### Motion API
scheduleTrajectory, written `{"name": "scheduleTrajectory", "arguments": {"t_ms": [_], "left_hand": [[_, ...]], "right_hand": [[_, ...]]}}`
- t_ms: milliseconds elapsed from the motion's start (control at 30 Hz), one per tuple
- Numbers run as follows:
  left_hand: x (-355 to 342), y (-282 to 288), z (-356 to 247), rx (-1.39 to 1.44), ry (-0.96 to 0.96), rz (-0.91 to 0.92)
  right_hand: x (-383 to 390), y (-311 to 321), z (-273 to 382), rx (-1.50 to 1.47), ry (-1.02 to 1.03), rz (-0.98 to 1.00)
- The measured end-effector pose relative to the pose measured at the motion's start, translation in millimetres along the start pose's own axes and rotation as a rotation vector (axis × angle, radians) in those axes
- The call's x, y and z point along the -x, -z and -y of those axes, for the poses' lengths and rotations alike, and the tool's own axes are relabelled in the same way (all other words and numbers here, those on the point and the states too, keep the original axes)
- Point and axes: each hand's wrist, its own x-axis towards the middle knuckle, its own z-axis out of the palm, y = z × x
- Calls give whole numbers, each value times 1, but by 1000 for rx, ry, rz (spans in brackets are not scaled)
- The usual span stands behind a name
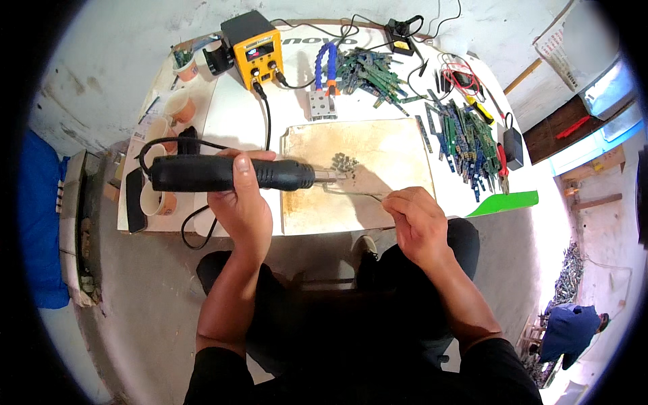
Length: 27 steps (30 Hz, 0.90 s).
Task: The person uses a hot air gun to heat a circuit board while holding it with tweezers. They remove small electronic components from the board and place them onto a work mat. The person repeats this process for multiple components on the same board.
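My left hand [244, 202] is wrapped round a black hot air gun [202, 173], whose metal nozzle points right over a worn beige work board [304, 216]. Just past the nozzle tip lies a cluster of small dark chips [343, 163]. My right hand [417, 219] pinches thin metal tweezers [358, 195], with their tips reaching left toward the nozzle. What the tweezer tips touch, if anything, is too small to tell.
A yellow and black rework station [253, 54] stands at the back left, beside several paper cups [179, 106]. Heaps of narrow green circuit strips [371, 74] lie at the back and right. Red-handled pliers [502, 162] rest near a black adapter [514, 145]. Another person [568, 332] is far right.
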Motion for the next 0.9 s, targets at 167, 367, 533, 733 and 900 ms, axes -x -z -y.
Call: {"name": "scheduleTrajectory", "arguments": {"t_ms": [167,367,533,733,900], "left_hand": [[-1,2,2,28,-5,-12],[1,2,3,55,10,-46],[2,-5,7,47,11,-62],[5,1,17,-104,-19,-10],[7,-3,8,-84,-104,-6]], "right_hand": [[2,19,-5,39,-12,-42],[-33,39,-48,209,-63,-199],[-114,30,-112,231,-80,-305],[-137,50,-172,87,-363,-246],[-88,120,-178,279,-564,-183]]}}
